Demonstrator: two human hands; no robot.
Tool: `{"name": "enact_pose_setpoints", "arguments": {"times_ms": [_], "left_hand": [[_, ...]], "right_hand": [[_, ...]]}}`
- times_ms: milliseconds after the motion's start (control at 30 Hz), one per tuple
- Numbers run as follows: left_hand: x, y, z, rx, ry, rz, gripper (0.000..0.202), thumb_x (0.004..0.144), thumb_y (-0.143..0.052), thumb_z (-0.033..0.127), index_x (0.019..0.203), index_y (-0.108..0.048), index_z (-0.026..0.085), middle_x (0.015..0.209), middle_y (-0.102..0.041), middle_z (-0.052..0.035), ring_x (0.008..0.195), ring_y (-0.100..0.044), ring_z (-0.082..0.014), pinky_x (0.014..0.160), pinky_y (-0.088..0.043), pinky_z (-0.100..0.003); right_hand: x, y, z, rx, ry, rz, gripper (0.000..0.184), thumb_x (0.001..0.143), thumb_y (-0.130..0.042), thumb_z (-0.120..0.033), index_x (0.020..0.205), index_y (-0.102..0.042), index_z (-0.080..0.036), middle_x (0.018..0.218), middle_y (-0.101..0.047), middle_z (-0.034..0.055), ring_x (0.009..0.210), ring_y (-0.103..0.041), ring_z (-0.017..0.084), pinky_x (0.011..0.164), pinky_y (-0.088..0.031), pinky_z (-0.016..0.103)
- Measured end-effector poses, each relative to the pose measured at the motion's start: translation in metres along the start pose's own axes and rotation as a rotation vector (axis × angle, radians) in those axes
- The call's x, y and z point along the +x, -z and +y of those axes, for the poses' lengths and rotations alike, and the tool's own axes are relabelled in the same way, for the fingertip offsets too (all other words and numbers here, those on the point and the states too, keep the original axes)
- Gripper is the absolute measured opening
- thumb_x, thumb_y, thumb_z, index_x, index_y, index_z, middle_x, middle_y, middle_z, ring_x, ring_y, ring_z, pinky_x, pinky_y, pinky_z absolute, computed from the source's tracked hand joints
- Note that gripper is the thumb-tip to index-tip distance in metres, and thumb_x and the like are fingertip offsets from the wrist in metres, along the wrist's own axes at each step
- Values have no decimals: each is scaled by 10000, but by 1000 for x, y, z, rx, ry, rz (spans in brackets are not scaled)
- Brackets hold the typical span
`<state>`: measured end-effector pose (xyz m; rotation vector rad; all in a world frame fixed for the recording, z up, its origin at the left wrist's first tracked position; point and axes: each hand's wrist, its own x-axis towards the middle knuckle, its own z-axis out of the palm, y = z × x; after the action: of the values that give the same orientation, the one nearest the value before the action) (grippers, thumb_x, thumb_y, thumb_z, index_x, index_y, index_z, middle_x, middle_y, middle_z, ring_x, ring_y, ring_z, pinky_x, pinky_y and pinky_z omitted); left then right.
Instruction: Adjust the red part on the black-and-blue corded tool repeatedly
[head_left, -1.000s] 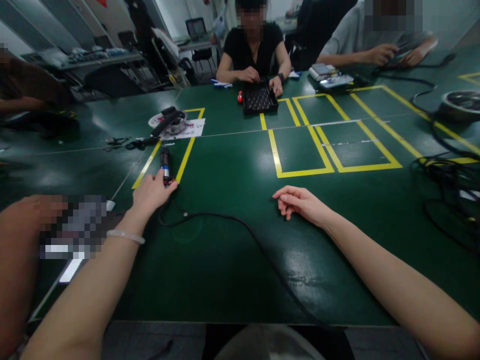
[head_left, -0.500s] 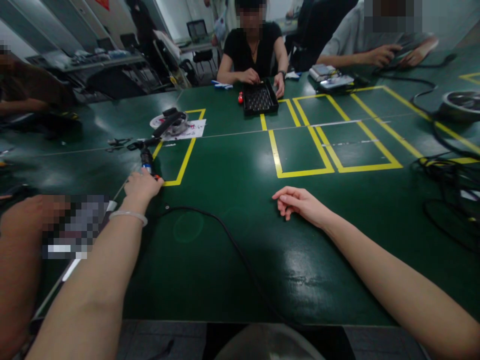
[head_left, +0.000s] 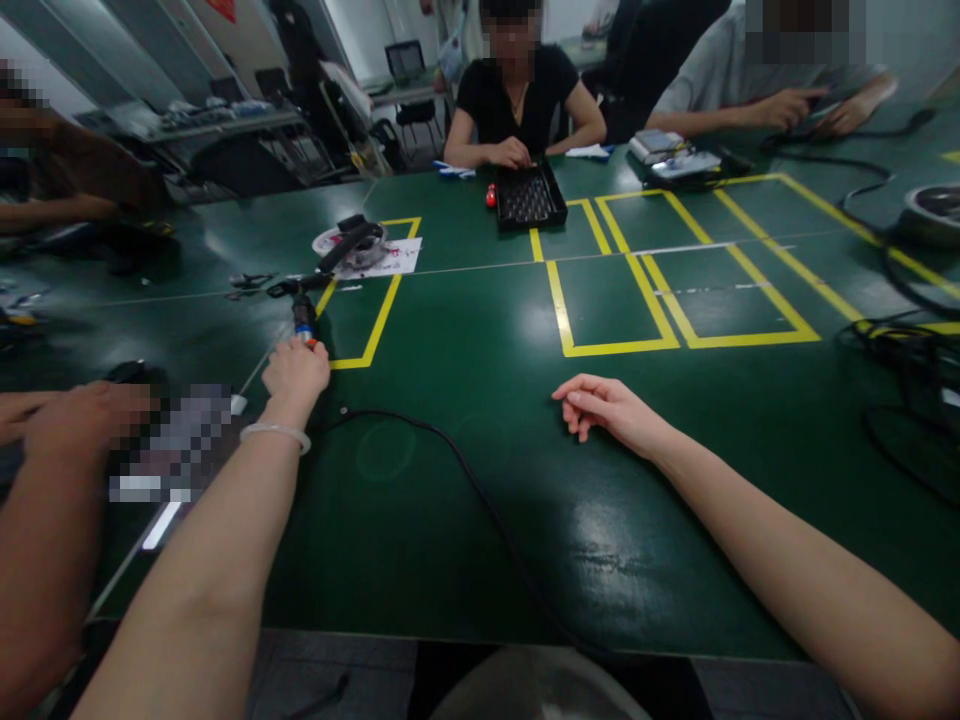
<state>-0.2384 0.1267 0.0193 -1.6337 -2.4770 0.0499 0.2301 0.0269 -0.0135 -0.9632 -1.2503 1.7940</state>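
My left hand [head_left: 296,372] reaches far forward over the green table, with its fingers closed around the near end of a black cylindrical tool [head_left: 303,312]. The tool has a blue band and an orange part; its lower end is hidden by my fingers. My right hand [head_left: 598,405] rests on the table near the middle, fingers loosely bent and apart, with nothing in it. Between my arms runs a thin black cable [head_left: 457,455], one end lying near my left wrist.
Beyond the tool lie a white-and-black round part [head_left: 360,245] and a paper sheet [head_left: 405,256]. Yellow tape marks rectangles on the table [head_left: 480,520]. Across sits a person with a black tray [head_left: 531,200]. Tangled cables [head_left: 900,370] lie right; a co-worker's arm [head_left: 64,520] is close left.
My left hand has closed further around the tool's near end, covering most of the orange part. My right hand stays in place. The view has shifted slightly, and the person opposite has lowered one hand.
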Motion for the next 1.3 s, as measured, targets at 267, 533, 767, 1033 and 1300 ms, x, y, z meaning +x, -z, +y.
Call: {"name": "enact_pose_setpoints", "arguments": {"times_ms": [267,533,767,1033,1300], "left_hand": [[-11,5,3,-24,-13,-6,569,1012,-247,418,1292,-437,-40,1252,-514,-238,1051,-516,-293,819,-412,-388],[-36,5,19,-52,-23,22,557,989,-262,414,1286,-496,5,1218,-550,-275,1068,-572,-386,819,-447,-461],[-94,19,53,-49,-198,1,579,999,-228,443,1384,-444,68,1169,-573,-240,1032,-602,-379,766,-484,-443],[-162,41,114,-61,-456,-7,543,1027,-249,424,1442,-397,107,1093,-576,-156,916,-612,-263,677,-488,-333],[-208,53,167,-72,-663,10,538,1004,-394,391,1456,-391,100,1098,-564,-140,979,-575,-260,759,-479,-343]], "right_hand": [[0,-3,-2,1,-19,21,278,854,-702,-390,996,-674,-153,742,-637,16,620,-625,115,513,-529,217],[-1,-7,-4,-25,-23,37,278,854,-700,-393,985,-675,-148,739,-636,22,618,-616,116,514,-521,218],[-1,-11,-6,-63,-18,37,290,855,-691,-410,973,-670,-146,742,-631,21,619,-607,108,518,-505,209],[0,-14,-4,-258,71,83,285,876,-635,-411,961,-657,-139,710,-607,8,526,-499,81,429,-365,193],[2,-25,2,-535,241,15,213,901,-578,-287,1046,-645,-147,789,-623,20,647,-538,113,604,-436,244]]}}
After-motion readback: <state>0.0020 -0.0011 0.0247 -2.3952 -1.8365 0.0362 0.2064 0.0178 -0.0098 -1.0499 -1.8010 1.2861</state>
